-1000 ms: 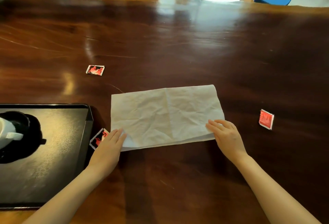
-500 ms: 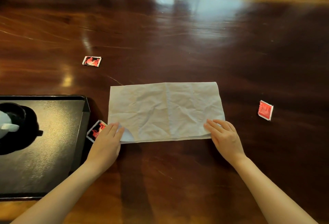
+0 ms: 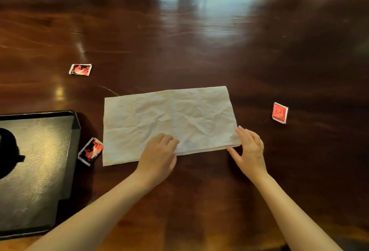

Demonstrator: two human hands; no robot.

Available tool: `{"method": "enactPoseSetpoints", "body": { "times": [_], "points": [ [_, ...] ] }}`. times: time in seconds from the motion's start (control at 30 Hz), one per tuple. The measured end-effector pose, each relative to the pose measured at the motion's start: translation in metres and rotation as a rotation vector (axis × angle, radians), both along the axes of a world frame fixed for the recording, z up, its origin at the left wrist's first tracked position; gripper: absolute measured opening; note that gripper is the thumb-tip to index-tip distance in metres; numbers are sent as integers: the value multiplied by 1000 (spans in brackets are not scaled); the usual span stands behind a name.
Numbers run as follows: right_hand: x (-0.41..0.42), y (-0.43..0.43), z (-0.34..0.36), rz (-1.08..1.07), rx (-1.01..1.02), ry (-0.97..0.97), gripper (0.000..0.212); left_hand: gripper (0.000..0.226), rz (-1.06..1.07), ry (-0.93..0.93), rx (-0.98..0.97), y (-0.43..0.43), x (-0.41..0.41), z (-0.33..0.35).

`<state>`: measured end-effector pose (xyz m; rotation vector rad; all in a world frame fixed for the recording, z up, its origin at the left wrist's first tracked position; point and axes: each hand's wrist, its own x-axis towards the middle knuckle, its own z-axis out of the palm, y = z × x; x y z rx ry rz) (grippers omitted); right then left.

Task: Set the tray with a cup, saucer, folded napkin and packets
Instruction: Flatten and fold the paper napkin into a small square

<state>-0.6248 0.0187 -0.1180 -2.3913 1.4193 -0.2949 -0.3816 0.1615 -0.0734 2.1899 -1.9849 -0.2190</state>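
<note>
Napkin lay half-folded at frame centre on the worktop, left hand and right hand flat on its near edge, pinching nothing; three packets sat outside the lower-left tray, loading left to do.

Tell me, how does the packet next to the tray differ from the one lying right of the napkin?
The packet next to the tray shows red, black and white print; the packet right of the napkin looks plain red with a white border. The first lies between the tray and the napkin, close to both; the second lies alone on bare table. Both are small, flat and not on the tray yet.
</note>
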Motion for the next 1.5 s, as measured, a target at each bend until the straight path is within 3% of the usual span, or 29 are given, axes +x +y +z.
{"method": "enactPoseSetpoints", "body": {
  "times": [0.2,0.37,0.63,0.73,0.83,0.93,1.03,1.13,1.27,1.5],
  "points": [
    [-2,1,-2,-145,46,-80,51,23,-74,42,-1,-70,-73,-22],
    [0,3,-7,-184,44,-105,44,16,-80,-43,-19,-77,-78,-34],
    [1,3,-6,-188,70,-99,41,13,-158,-24,-196,-66,-75,-41],
    [0,4,-3,-176,96,-85,42,14,-171,-42,-171,-62,-73,-49],
    [2,6,4,-187,150,-74,48,8,-188,104,-156,-61,-73,-48],
    [18,3,18,-172,76,-143,43,21,-67,275,-245,-63,-54,-32],
    [69,-9,25,-64,-46,-193,49,32,302,306,-370,-76,3,-24],
    [147,-23,24,127,-31,-129,55,41,530,202,-235,-91,62,-29],
    [237,-23,-3,290,64,71,52,57,417,18,44,-93,87,-58],
    [217,-24,-26,193,-41,155,57,68,419,-68,75,-77,114,-72]
  ]
}}
